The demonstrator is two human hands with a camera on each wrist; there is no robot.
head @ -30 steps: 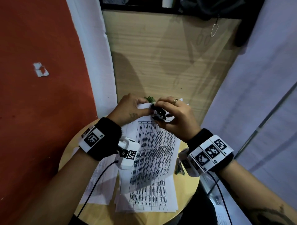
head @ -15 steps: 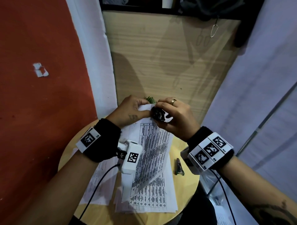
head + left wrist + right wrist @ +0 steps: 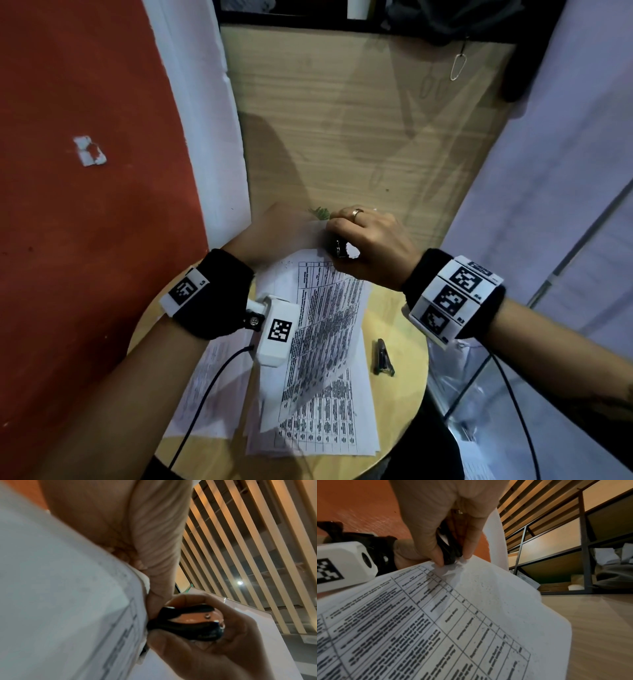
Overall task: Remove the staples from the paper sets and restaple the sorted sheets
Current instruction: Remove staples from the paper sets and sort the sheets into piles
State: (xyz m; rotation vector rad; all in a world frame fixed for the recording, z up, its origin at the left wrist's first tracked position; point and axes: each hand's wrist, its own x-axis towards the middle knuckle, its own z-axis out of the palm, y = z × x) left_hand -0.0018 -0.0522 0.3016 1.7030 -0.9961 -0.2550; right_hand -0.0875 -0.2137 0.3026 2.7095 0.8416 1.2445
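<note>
Both forearms reach forward and the hands meet close together, raised above the worktop. The right hand [image 3: 368, 245] is curled, thumb and fingers [image 3: 471, 545] pinching a small black staple remover [image 3: 187, 625]. The left hand [image 3: 274, 233] is mostly hidden behind paper [image 3: 325, 325], its thumb [image 3: 159, 550] clamped on the top edge. Both wrists wear black bands.
</note>
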